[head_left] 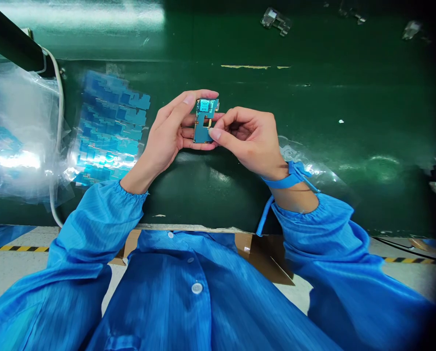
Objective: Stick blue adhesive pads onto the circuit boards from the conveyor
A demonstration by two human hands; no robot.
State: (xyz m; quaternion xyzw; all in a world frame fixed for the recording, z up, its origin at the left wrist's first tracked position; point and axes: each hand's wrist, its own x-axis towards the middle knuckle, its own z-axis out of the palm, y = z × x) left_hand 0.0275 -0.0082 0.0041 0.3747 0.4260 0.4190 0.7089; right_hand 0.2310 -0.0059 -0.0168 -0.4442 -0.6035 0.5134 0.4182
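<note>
A small blue-green circuit board [201, 130] with a silvery socket near its top is held upright above the table. My left hand [172, 124] supports it from the left and behind, its fingers spread behind the board and its thumb near the top corner. My right hand [249, 136] grips the board's lower right edge, thumb on the front face and fingers curled. Around my right wrist runs a blue wrist strap [282, 181] with a coiled cord. Whether a tiny part sits under the right fingertips is hidden.
Sheets of blue circuit boards [111, 126] lie on the left, beside clear plastic bags [20, 131] and a white cable [60, 107]. Small clear plastic pieces [275, 21] rest at the far right. A clear film [313, 170] lies beyond my right wrist. Below the green table's edge [196, 227] stands a cardboard box [262, 258].
</note>
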